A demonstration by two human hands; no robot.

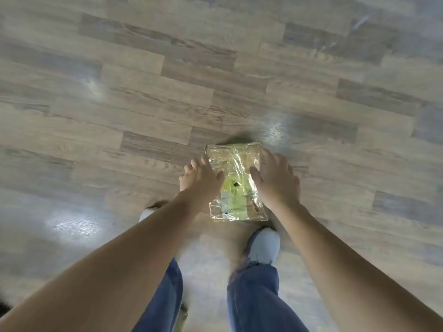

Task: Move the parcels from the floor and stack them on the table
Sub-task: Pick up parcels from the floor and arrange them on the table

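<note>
The wood-plank floor point(143, 92) fills the view. Left of the parcel, a white shoe point(146, 213) shows beside the forearm. The left hand point(201, 178) is spread wide against the parcel's left edge, its thumb lying over the top and its fingers splayed down past the side, not closed round anything. The parcel point(233, 164), wrapped in shiny clear film with a yellow-green patch, lies low between both hands, just ahead of the feet; whether it rests on the floor cannot be told. The right hand point(275, 180) mirrors this at the parcel's right edge, also spread. Below it stand the other white shoe point(265, 245) and blue jeans point(251, 295).
</note>
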